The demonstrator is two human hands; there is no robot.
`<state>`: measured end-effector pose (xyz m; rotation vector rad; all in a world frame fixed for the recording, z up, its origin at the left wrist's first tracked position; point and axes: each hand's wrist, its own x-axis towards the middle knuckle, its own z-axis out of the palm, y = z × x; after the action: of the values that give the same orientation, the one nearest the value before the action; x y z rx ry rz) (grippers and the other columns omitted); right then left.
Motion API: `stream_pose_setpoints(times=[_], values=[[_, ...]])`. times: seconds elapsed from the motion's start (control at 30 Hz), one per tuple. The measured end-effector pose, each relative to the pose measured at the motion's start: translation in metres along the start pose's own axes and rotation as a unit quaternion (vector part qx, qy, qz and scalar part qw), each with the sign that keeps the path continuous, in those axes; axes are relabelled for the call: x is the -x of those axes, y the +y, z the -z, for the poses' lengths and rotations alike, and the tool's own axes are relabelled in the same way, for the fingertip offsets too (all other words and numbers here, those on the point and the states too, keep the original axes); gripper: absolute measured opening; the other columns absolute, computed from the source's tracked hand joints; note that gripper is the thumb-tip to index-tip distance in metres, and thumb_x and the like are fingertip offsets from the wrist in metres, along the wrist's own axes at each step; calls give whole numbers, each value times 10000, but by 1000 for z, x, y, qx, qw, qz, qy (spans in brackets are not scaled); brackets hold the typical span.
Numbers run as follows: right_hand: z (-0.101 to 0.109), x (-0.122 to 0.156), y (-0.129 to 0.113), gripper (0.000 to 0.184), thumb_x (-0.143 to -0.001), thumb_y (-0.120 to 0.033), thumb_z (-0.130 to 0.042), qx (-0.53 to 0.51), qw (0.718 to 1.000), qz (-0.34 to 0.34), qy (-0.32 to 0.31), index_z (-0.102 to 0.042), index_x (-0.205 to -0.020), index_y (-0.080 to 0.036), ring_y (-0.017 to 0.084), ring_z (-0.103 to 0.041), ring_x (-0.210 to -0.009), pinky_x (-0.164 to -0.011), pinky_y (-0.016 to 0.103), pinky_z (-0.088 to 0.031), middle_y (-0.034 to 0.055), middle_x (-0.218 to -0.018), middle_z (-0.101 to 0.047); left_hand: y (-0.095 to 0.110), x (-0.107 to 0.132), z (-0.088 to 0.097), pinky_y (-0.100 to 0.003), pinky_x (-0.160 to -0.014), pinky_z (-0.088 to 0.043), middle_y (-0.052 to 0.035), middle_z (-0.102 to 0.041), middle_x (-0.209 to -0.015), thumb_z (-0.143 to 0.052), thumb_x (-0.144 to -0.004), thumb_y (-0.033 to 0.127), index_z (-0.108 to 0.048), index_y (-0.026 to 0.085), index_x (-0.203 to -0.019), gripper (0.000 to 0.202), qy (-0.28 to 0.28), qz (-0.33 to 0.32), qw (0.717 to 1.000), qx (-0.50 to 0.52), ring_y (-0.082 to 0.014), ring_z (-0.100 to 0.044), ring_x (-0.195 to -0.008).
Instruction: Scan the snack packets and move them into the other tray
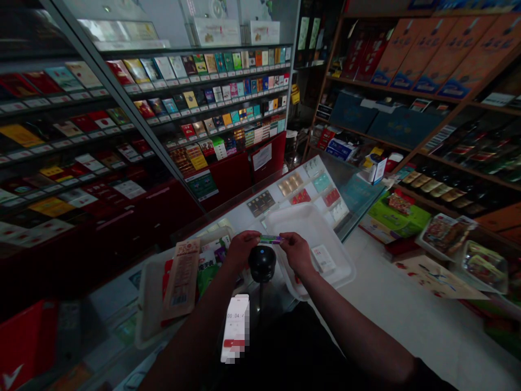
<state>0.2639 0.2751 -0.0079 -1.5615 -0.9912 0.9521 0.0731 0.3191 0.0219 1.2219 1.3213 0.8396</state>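
Observation:
A slim green and purple packet [271, 239] is stretched level between my two hands, above the white bin on the right. My left hand [243, 247] pinches its left end, and my right hand [297, 251] pinches the other end. What the packet contains I cannot make out. Just below it stands a black round-headed device [262, 263] on a thin stem. The white plastic bin [345, 266] under my right arm holds a small white box [324, 258]. To my left, a second pale bin [147, 304] carries a long brown package [181, 279] and several bagged goods.
A phone [235, 328] with a running timer lies near my body. Glass counters hold cigarette packs, and tall display shelves [220, 73] rise behind. Bottles and boxes fill wooden shelves [411, 103] at the right. Packaged snacks [445, 236] stand low there, beside the floor [368, 317].

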Motion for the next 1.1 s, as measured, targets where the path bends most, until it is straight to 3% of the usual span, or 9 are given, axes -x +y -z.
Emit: stream_pose_setpoints(times=[0.2, 0.4, 0.57, 0.77, 0.93, 1.1], values=[[-2, 1, 3, 313, -734, -330, -658, 9, 1000, -9, -7, -709, -994, -163, 175, -653, -776, -776, 313, -508, 51, -899, -744, -9, -1, 2, -326, -747, -527, -91, -765, -937, -693, -731, 315, -735, 157, -1001, 315, -4, 6, 1000, 18, -204, -699, -791], [-3, 4, 5, 293, -748, -325, -641, 36, 999, -4, -1, -723, -983, -171, 180, -649, -749, -727, 308, -513, 45, -874, -747, -10, -5, 6, -371, -918, -491, -102, -762, -1009, -641, -741, 268, -770, 166, -913, 238, 0, -73, 994, -85, -240, -678, -980], [-3, 4, 4, 270, -727, -285, -643, 23, 1000, 3, -4, -718, -965, -183, 188, -670, -773, -768, 318, -520, 42, -874, -745, -21, -7, 0, -328, -781, -513, -99, -765, -965, -675, -723, 296, -737, 145, -1029, 347, 9, 14, 1000, 13, -213, -696, -837], [-4, 3, 4, 274, -727, -286, -642, 32, 999, 6, 3, -719, -970, -184, 182, -666, -765, -761, 312, -515, 36, -869, -743, -19, -6, 0, -327, -789, -511, -101, -764, -1001, -676, -722, 295, -741, 151, -1024, 341, 15, 4, 1000, 3, -217, -697, -869], [-5, 1, 5, 281, -737, -276, -617, 55, 998, 14, 9, -725, -980, -184, 184, -660, -759, -733, 306, -503, 34, -870, -745, -10, -6, 2, -348, -838, -508, -108, -765, -984, -656, -703, 256, -765, 152, -908, 255, 8, -41, 998, -53, -236, -685, -923], [-6, -4, 8, 290, -725, -289, -621, 40, 999, 15, 4, -708, -982, -186, 187, -669, -774, -755, 311, -511, 34, -874, -743, -17, -10, -4, -320, -783, -513, -95, -766, -967, -686, -678, 263, -747, 146, -976, 326, 13, 7, 1000, 22, -203, -693, -830]])
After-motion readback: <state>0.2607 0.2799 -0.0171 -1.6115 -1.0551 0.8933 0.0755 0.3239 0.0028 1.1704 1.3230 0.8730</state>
